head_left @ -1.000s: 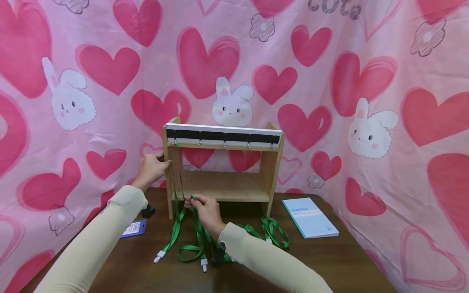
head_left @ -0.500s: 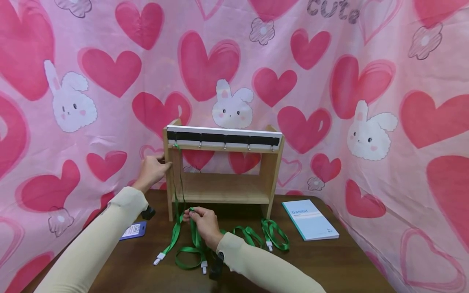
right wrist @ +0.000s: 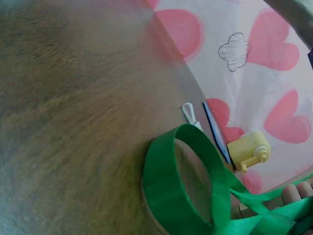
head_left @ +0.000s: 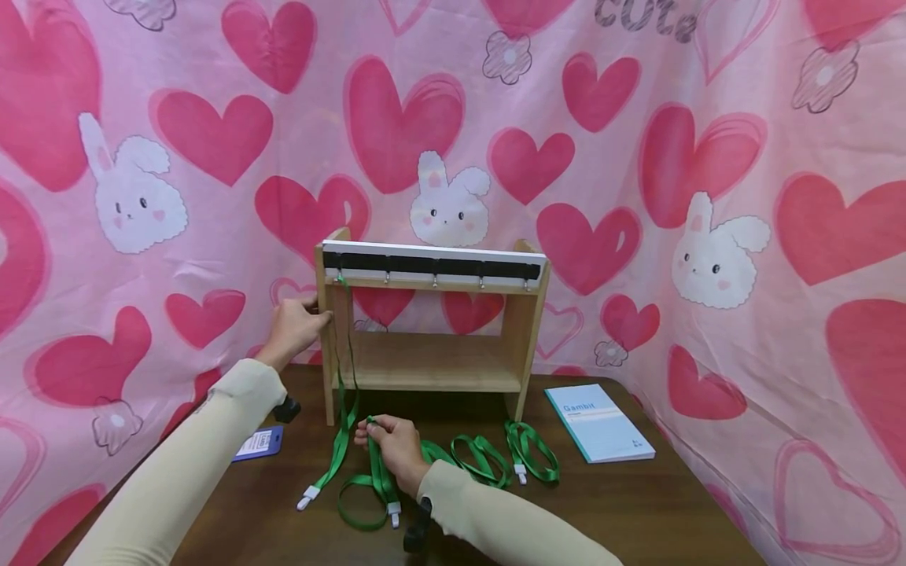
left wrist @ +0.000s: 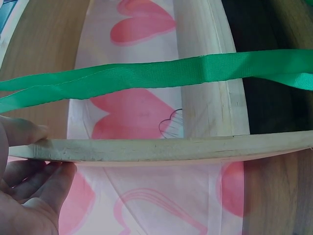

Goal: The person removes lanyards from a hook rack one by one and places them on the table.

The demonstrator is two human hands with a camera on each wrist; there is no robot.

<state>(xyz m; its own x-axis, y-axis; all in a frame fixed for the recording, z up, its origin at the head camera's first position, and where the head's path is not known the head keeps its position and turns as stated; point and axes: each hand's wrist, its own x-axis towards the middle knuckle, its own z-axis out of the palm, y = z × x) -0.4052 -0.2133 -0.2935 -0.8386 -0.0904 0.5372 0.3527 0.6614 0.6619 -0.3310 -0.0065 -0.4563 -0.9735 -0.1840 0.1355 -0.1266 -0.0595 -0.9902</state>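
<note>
My left hand (head_left: 290,330) grips the left side panel (left wrist: 161,151) of a small wooden rack (head_left: 435,360), thumb on one face and fingers on the other. From the rack's leftmost hook hangs a green lanyard (head_left: 338,460), its white clip (head_left: 309,497) lying on the table. In front of the rack, my right hand (head_left: 396,448) pinches the top of a second green lanyard (head_left: 377,464). This one's strap runs down to the table, where part of it curls in a loop (right wrist: 159,181) beside its white clip (head_left: 394,515).
More green lanyards (head_left: 481,464) lie coiled right of my right hand. A light blue book (head_left: 600,423) sits at the table's right, a blue badge holder (head_left: 258,444) at the left. Several metal hooks (head_left: 435,281) line the rack's top bar. A yellow object (right wrist: 249,149) shows in the right wrist view.
My right hand has lowered a little toward the table with the lanyard, and the strap's loop has spread wider on the tabletop. The left hand keeps its place on the rack.
</note>
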